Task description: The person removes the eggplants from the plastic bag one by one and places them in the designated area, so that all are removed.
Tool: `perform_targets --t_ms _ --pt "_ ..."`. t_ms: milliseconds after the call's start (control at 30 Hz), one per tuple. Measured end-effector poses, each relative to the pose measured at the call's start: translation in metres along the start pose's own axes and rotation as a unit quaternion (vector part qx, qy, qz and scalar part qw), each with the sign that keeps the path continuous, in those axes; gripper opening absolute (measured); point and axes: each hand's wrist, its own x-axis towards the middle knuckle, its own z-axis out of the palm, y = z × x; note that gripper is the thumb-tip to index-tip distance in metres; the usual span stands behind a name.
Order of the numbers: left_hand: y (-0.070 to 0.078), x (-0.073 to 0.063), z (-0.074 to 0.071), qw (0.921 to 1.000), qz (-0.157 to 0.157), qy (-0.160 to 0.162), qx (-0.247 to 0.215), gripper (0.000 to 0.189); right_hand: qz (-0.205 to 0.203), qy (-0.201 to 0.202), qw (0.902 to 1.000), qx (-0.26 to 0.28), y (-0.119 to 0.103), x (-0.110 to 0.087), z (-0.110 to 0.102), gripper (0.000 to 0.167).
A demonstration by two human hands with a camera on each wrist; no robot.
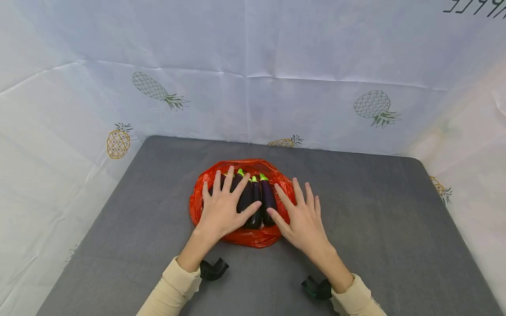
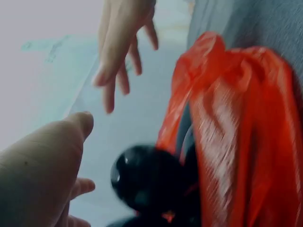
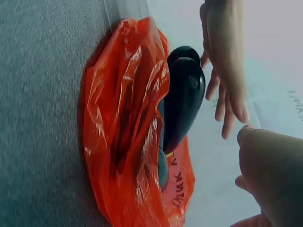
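Several dark purple eggplants with green stem ends lie side by side in a red plastic bag, its mouth spread wide around them on the grey table. Over the left part of the eggplants, my left hand is spread with straight fingers and hides some of them. My right hand is spread at the bag's right rim, thumb toward the rightmost eggplant. In the right wrist view, rounded eggplant ends rise above the crumpled bag side, and both hands show apart from them, holding nothing.
The grey table extends on both sides of the bag. Behind it hangs a white cloth printed with pineapples. A black wrist strap is on the left wrist, another black strap on the right.
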Motion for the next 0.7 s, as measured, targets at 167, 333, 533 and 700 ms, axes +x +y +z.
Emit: perform_targets --t_ms 167,333,533,700 --pt "-0.019 0.004 -0.007 0.999 -0.019 0.025 -0.034 0.077 -0.019 0.042 0.9984 0.032 -0.006 0.001 0.003 0.066" --pt "-0.04 0.008 -0.012 0.9965 -0.04 0.05 -0.055 0.075 -0.03 0.065 0.9953 0.065 -0.012 0.002 0.005 0.063" --pt "-0.063 0.01 -0.009 0.984 -0.058 0.105 -0.131 0.066 -0.014 0.056 0.9906 0.124 -0.018 0.001 0.007 0.061" --pt "-0.078 0.011 0.0 0.9639 -0.073 0.151 -0.206 0.058 -0.023 0.066 0.9839 0.165 -0.021 0.001 0.01 0.06"
